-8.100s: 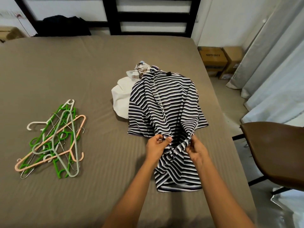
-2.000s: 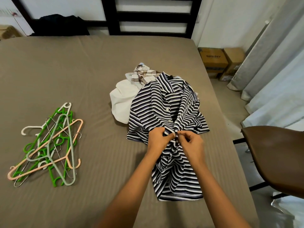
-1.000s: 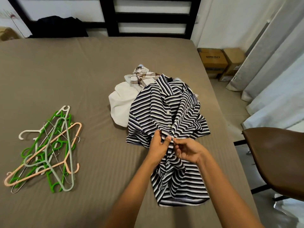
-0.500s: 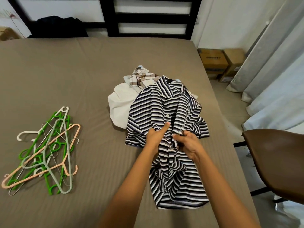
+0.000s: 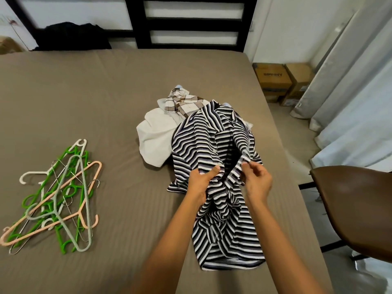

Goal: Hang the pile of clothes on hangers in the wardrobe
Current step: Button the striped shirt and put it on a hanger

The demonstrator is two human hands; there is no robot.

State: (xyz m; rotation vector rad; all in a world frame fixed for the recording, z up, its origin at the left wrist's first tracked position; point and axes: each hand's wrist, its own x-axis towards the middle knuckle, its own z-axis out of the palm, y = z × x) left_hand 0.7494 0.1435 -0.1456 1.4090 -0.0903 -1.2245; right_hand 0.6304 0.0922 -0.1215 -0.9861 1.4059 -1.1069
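Note:
A black-and-white striped shirt (image 5: 197,143) lies front up on the brown bed (image 5: 84,98), its front placket parted into a dark gap. My left hand (image 5: 201,180) grips the left front edge between thumb and fingers. My right hand (image 5: 257,182) pinches the right front edge and lifts it slightly. Under the shirt's far side lie a white garment (image 5: 156,136) and a checked garment (image 5: 183,101). A loose heap of plastic and wire hangers (image 5: 55,200), green, peach, grey and white, rests on the bed at the left.
A brown chair (image 5: 356,211) stands close to the bed's right edge. Cardboard boxes (image 5: 275,80) and pale curtains (image 5: 350,92) are at the right. A black headboard (image 5: 191,24) and a dark garment (image 5: 72,36) are at the far end.
Over the last second my hands have drawn apart, spreading the two front edges of the striped shirt open. Before that they were held together at the placket.

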